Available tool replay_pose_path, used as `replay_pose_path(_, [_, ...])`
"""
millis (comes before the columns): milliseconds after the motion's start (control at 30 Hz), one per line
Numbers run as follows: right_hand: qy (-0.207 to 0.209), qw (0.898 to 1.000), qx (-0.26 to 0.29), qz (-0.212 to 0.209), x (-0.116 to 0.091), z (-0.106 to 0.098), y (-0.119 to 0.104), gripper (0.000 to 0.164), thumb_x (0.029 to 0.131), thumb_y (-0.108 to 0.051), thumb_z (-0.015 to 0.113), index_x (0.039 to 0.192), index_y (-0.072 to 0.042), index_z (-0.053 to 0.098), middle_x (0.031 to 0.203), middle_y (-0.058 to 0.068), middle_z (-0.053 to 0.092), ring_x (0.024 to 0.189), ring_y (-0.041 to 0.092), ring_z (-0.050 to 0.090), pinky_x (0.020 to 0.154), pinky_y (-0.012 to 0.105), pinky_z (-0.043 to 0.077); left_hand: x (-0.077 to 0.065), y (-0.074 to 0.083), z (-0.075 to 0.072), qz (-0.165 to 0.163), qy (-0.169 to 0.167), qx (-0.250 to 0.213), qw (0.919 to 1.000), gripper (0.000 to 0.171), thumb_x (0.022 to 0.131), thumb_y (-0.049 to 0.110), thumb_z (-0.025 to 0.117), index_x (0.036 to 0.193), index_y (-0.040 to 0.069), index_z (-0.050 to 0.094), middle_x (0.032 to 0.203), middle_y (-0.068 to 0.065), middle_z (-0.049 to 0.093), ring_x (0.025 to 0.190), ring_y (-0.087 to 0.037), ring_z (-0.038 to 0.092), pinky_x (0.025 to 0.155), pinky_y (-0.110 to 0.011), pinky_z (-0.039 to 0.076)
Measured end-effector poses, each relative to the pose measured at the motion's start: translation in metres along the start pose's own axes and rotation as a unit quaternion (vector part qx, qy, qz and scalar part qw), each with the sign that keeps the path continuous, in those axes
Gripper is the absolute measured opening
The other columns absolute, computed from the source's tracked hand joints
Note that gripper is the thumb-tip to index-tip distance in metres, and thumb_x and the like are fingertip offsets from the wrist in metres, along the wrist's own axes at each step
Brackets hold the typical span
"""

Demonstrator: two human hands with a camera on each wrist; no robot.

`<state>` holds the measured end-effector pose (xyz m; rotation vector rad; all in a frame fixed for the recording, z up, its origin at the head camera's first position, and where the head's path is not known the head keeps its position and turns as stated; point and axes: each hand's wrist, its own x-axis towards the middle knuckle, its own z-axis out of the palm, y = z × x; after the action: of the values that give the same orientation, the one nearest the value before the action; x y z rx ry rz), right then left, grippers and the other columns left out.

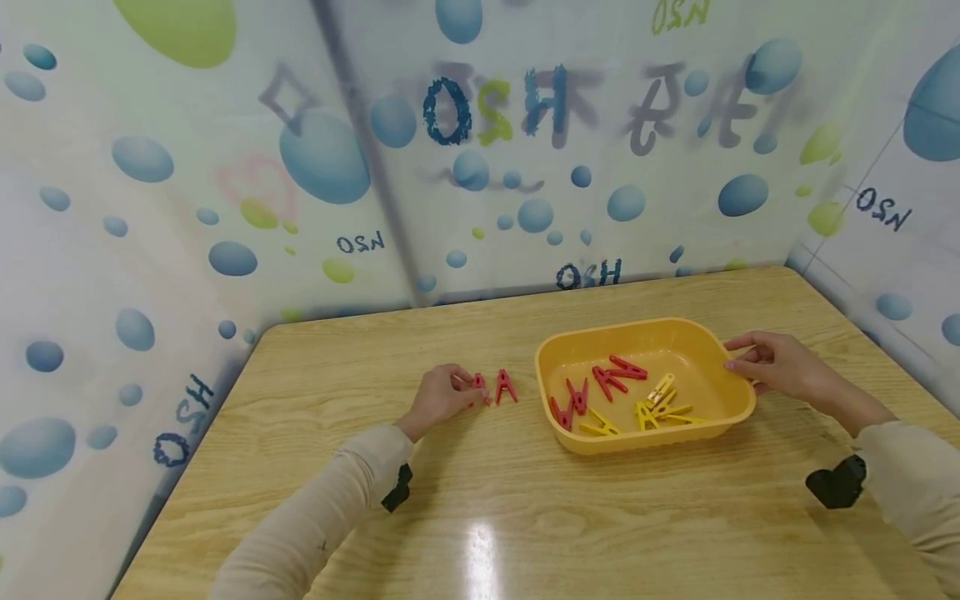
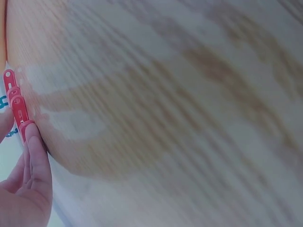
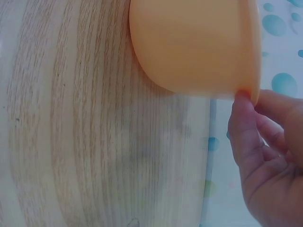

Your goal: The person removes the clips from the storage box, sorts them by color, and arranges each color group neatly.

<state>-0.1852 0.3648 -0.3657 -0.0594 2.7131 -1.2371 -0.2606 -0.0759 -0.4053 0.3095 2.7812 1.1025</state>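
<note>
My left hand (image 1: 441, 395) pinches a red clothespin (image 1: 478, 382) standing on the wooden table. Just to its right stands another red clothespin (image 1: 506, 385), legs apart. In the left wrist view, the fingers (image 2: 35, 146) lie against the near end of the red clothespin (image 2: 20, 111). My right hand (image 1: 783, 371) grips the right-hand rim of a yellow plastic basket (image 1: 652, 440). From the right wrist, the thumb (image 3: 244, 118) presses one side of that rim. Inside the basket are several red clothespins (image 1: 607, 381) on the left and several yellow clothespins (image 1: 647, 415) toward the front.
The wooden table (image 1: 480, 492) reaches back to a wall (image 1: 495, 217) covered with printed blue and green drops. Dark patches (image 1: 838, 482) show beside both sleeves.
</note>
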Motion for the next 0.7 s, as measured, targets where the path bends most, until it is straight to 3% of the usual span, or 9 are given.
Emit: replay_pose_path(700, [0.004,1.0,-0.004,0.004,-0.0002,0.001,0.0007,0.057,0.087,-0.03,0.056,0.123,0.012,0.037,0.091,0.016,0.057,0.073,0.02,0.059,0.062,0.032,0.051,-0.0005,0.0007,-0.0019,0.002,-0.005,-0.005,1.0,0.03,0.075,0.026,0.071,0.091,0.003,0.06,0.068,-0.004,0.059,0.053,-0.014,0.056,0.047,-0.025,0.041])
